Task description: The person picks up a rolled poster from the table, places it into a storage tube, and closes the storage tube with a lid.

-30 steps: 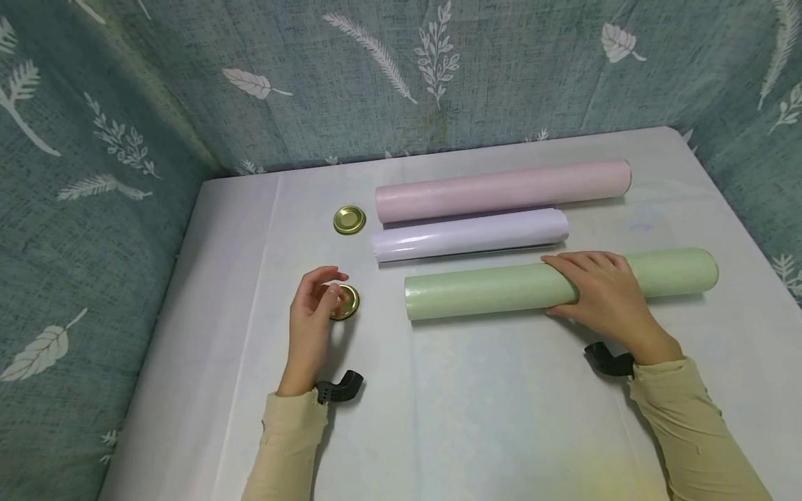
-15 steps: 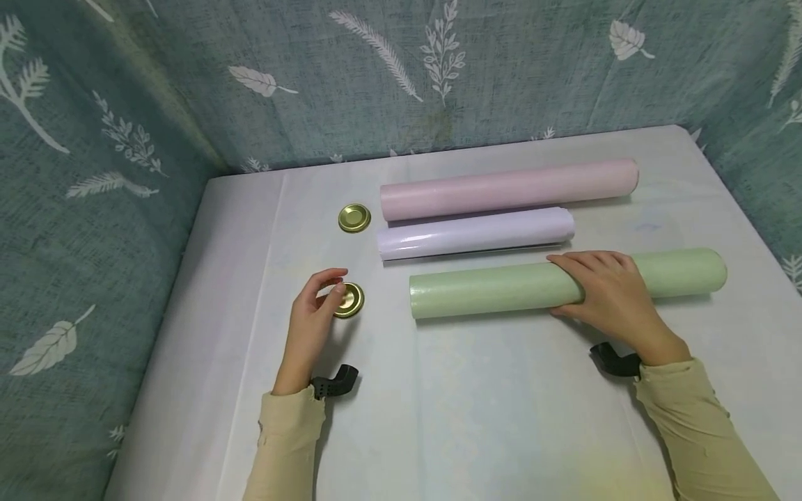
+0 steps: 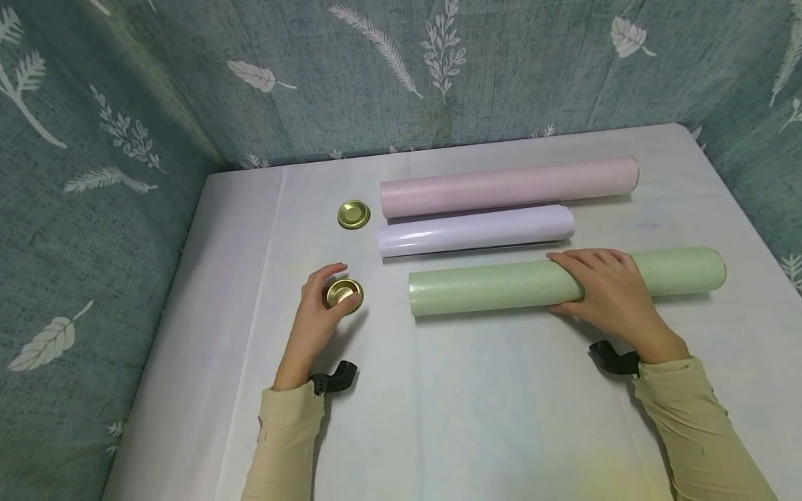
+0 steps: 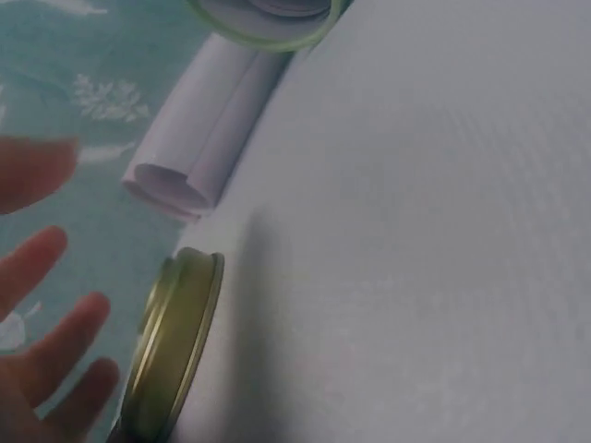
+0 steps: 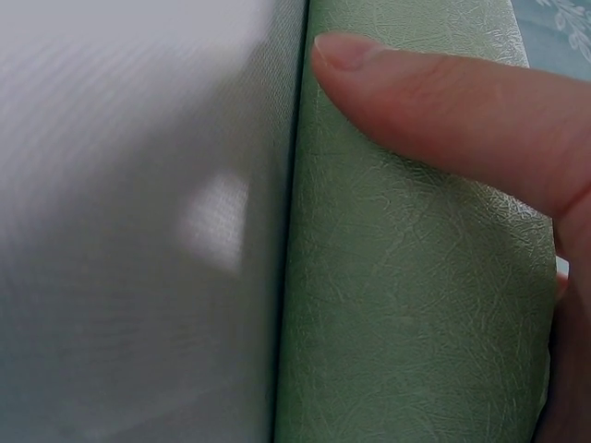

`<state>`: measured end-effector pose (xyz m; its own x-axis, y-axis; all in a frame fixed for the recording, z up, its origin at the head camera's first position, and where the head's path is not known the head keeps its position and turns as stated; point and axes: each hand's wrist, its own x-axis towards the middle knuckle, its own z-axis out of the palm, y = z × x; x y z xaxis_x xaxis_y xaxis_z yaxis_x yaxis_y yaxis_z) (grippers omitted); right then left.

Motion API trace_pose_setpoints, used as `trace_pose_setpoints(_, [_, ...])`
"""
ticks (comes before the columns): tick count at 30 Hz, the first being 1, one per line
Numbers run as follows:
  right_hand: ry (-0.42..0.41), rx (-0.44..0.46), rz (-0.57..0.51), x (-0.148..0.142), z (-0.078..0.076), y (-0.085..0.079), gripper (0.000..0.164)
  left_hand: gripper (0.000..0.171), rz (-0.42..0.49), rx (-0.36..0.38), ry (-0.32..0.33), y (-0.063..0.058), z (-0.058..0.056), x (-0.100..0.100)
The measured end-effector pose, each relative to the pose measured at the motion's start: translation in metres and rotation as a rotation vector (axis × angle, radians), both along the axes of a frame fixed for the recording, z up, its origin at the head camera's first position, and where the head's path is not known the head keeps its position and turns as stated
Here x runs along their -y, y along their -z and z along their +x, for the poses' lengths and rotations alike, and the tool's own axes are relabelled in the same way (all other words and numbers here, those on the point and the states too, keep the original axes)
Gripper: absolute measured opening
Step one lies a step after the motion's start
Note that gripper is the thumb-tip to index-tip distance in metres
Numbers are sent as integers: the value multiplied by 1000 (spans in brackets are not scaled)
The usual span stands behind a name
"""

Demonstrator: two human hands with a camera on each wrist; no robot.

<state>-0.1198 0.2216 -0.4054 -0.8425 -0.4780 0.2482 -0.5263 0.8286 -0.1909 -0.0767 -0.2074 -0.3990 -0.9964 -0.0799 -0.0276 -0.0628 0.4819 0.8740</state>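
My left hand (image 3: 313, 316) hovers over the nearer gold jar lid (image 3: 339, 291), fingers spread and bent, with the thumb crossing the lid's near right edge in the head view. The left wrist view shows that lid (image 4: 180, 341) flat on the table, with a gap between it and the fingertips (image 4: 88, 314). My right hand (image 3: 604, 299) grips a long green roll (image 3: 482, 289) right of its middle. Up close, the thumb (image 5: 416, 92) presses the roll's creased, glossy surface (image 5: 416, 305); the other fingers are mostly hidden behind it.
A second gold lid (image 3: 354, 214) lies farther back. Beside it, a pink roll (image 3: 507, 186) and a shorter lavender roll (image 3: 476, 231) lie roughly parallel to the green one. A leaf-patterned teal cloth (image 3: 376, 83) hangs behind the white-covered table (image 3: 489, 403).
My left thumb has swung right across the nearer lid, away from the fingers, so the hand is wider and more of the lid shows. The right hand stays on the green roll.
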Motion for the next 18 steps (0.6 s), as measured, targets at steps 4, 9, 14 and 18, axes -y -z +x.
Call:
trace_pose_setpoints(4, [0,-6,-2,1,-1,-1,84,60,-109,-1,34,14,-6,7])
trace_pose_setpoints(9, [-1,-12,-5,1,-1,-1,84,68,-177,19,42,17,-5,8])
trace_pose_setpoints(14, [-6,-15,-2,1,-1,0,84,84,-239,29,31,20,-5,6])
trace_pose_setpoints(18, [-3,-13,-3,1,-1,0,84,85,-272,6,30,22,-6,5])
